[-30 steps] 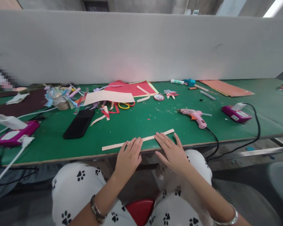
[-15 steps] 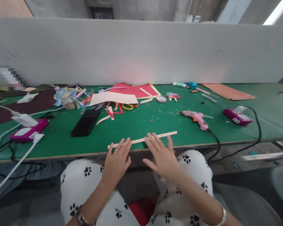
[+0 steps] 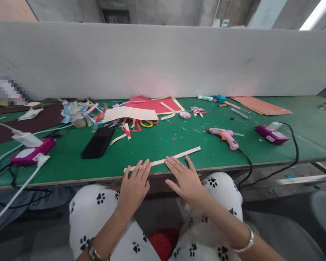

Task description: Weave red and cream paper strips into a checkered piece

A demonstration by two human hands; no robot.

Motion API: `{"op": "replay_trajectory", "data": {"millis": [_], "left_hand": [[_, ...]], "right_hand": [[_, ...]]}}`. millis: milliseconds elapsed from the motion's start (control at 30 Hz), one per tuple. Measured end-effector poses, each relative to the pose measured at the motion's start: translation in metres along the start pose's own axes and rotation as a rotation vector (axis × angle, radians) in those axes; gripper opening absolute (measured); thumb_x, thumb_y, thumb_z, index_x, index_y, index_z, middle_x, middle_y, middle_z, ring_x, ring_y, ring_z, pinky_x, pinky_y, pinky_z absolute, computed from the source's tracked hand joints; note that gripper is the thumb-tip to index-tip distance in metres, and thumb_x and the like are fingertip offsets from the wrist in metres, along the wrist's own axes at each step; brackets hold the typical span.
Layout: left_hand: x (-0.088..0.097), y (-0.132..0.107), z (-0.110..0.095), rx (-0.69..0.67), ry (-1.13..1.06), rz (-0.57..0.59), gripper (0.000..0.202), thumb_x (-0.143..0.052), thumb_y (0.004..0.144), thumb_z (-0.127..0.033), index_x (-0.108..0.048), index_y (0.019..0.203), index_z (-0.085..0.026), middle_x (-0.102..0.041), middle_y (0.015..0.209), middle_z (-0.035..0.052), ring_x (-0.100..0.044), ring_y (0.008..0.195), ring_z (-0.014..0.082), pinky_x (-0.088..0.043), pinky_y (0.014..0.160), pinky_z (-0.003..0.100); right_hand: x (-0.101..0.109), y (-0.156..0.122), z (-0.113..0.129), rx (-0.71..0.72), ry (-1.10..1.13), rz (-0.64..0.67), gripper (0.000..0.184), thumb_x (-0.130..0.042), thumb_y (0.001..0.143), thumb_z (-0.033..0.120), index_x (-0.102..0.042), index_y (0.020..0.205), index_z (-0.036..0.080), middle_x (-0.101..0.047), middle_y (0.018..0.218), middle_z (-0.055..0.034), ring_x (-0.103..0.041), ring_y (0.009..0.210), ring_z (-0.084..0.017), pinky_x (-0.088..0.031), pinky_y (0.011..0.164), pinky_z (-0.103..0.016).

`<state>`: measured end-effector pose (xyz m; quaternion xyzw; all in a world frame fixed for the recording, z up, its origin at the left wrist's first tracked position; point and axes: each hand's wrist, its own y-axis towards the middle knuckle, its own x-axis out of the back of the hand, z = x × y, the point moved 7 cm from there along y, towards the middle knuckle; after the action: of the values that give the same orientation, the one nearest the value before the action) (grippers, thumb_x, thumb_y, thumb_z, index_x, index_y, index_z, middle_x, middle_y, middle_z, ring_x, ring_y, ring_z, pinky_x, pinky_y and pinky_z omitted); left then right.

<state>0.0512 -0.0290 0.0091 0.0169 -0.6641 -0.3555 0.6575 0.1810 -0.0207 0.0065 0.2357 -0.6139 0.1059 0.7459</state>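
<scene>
A narrow cream paper strip (image 3: 188, 152) lies near the front edge of the green table (image 3: 157, 141), its right end angled away from me. The fingertips of my left hand (image 3: 135, 186) rest across its left part, fingers stretched out. My right hand (image 3: 184, 180) is flat too, its fingertips on the strip right of the middle. Neither hand grips anything. Behind them are paper offcuts (image 3: 127, 131), scissors with yellow handles (image 3: 146, 123) and a wide cream paper piece (image 3: 130, 113). Right of the strip lies a pink glue gun (image 3: 225, 136).
A black phone (image 3: 97, 142) lies left of the strip. Purple power sockets with cables stand at the left (image 3: 32, 151) and right (image 3: 271, 135). Red paper (image 3: 152, 104), a glue stick (image 3: 205, 98) and orange sheets (image 3: 260, 105) lie along the white partition (image 3: 163, 61).
My right hand has shifted slightly left and nearer to me along the strip. The strip's right end has swung a little farther from me. My left hand stays in place.
</scene>
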Motion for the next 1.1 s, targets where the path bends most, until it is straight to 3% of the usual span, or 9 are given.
{"op": "replay_trajectory", "data": {"millis": [200,333,833,933,1100], "left_hand": [[0.002,0.001,-0.001,-0.016,0.025,-0.007,0.041,-0.032,0.08,-0.013,-0.053,0.116,-0.016,-0.052,0.123,0.0024,-0.05,0.108,0.022,-0.037,0.087,0.04],[0.003,0.001,-0.002,-0.017,0.024,-0.001,0.042,-0.032,0.08,-0.013,-0.052,0.116,-0.016,-0.051,0.123,0.0028,-0.05,0.109,0.0225,-0.038,0.086,0.041],[0.003,0.0,0.001,0.007,-0.002,0.023,0.042,-0.031,0.079,-0.016,-0.052,0.116,-0.015,-0.052,0.123,0.003,-0.049,0.11,0.0225,-0.037,0.089,0.041],[0.002,0.003,-0.006,0.011,-0.014,0.034,0.042,-0.034,0.08,-0.023,-0.052,0.117,-0.012,-0.051,0.124,0.0064,-0.047,0.112,0.0244,-0.035,0.092,0.042],[0.009,0.022,-0.04,-0.068,-0.096,-0.002,0.048,-0.037,0.081,-0.035,-0.046,0.122,-0.012,-0.051,0.124,0.0098,-0.043,0.115,0.0243,-0.033,0.095,0.04]], "right_hand": [[0.007,-0.006,-0.026,-0.058,-0.031,-0.018,0.049,-0.026,0.087,0.044,-0.036,0.13,0.022,-0.036,0.134,0.0001,-0.033,0.124,-0.017,-0.017,0.103,-0.043],[0.01,-0.007,-0.029,-0.074,-0.041,-0.003,0.048,-0.027,0.086,0.043,-0.036,0.13,0.023,-0.036,0.134,0.0006,-0.034,0.124,-0.017,-0.022,0.102,-0.042],[0.017,-0.011,-0.055,-0.146,-0.078,0.029,0.043,-0.024,0.087,0.038,-0.038,0.127,0.028,-0.038,0.133,0.0016,-0.035,0.123,-0.018,-0.026,0.099,-0.045],[0.018,-0.011,-0.05,-0.162,-0.079,0.013,0.045,-0.026,0.087,0.041,-0.038,0.128,0.028,-0.038,0.134,0.0001,-0.034,0.124,-0.019,-0.023,0.1,-0.047],[0.018,-0.008,-0.031,-0.129,-0.077,-0.014,0.048,-0.028,0.085,0.046,-0.04,0.127,0.026,-0.039,0.134,-0.0031,-0.034,0.123,-0.021,-0.017,0.102,-0.049]]}}
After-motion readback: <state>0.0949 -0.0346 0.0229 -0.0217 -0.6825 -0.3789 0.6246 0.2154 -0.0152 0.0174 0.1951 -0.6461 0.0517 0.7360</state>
